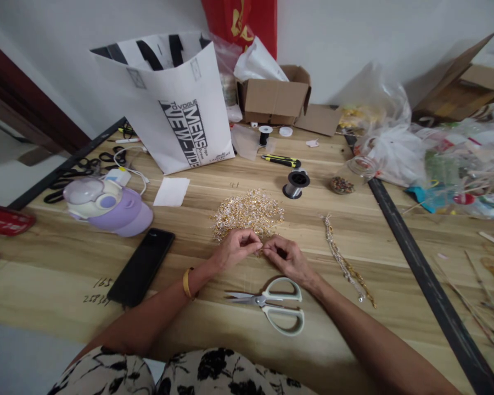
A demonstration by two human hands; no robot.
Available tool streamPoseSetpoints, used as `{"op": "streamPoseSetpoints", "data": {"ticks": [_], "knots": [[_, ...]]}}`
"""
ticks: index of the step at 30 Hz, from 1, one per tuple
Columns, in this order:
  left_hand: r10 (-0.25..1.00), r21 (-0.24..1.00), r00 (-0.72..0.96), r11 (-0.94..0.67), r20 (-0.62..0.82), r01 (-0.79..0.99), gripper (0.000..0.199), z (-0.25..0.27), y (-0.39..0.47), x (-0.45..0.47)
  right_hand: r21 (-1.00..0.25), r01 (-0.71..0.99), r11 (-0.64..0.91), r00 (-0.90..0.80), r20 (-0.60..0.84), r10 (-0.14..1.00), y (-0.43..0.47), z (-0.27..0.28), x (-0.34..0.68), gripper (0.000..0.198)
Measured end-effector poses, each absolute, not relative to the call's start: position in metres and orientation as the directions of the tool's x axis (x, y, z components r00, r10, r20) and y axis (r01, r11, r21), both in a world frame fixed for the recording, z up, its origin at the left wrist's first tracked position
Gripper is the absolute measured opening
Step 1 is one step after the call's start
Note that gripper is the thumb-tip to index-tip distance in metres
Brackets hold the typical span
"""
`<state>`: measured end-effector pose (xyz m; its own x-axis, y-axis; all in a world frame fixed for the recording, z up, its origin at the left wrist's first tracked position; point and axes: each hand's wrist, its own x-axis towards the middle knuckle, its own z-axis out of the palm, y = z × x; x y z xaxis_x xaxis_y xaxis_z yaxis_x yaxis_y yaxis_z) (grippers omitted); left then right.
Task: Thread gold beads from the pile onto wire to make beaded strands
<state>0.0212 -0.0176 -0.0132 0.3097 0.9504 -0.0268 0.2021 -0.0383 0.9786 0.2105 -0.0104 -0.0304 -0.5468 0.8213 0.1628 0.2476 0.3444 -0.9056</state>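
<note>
My left hand [239, 246] and my right hand [287, 254] meet at the near edge of a pile of small gold and clear beads or charms [249, 211]. Both are closed in a pinch, fingertips almost touching. Between them is something small and gold-coloured, too tiny to name. Just below my hands lie scissors [267, 299] with pale handles, blades pointing left. Right of my right hand, silver and gold chains [341, 255] are stretched out on the wooden table [214, 323].
Beyond the pile stand a wire spool [295, 185], a yellow-black cutter knife [280, 161] and a jar of beads [343, 184]. At left are a black phone [141, 267], a purple-white bottle [111, 206] and a large white bag [181, 109]. A cardboard box [274, 100] sits behind.
</note>
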Motion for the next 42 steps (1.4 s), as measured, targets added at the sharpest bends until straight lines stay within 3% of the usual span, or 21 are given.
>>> {"op": "streamPoseSetpoints", "data": {"ticks": [11, 24, 42], "knots": [[0.947, 0.986, 0.280, 0.166, -0.159, -0.002, 0.018, -0.005, -0.016, 0.022, -0.921, 0.237, 0.310, -0.574, 0.125, 0.809, -0.010, -0.029, 0.211, 0.024], [0.962, 0.995, 0.253, 0.102, -0.102, 0.014, 0.016, 0.000, -0.018, 0.025, -0.924, 0.267, 0.275, -0.535, 0.095, 0.840, -0.011, -0.030, 0.209, 0.027], [0.962, 0.987, 0.233, 0.152, -0.139, -0.041, 0.015, 0.000, -0.018, 0.023, -0.876, 0.279, 0.394, -0.522, 0.206, 0.828, -0.015, -0.029, 0.209, 0.017]]}}
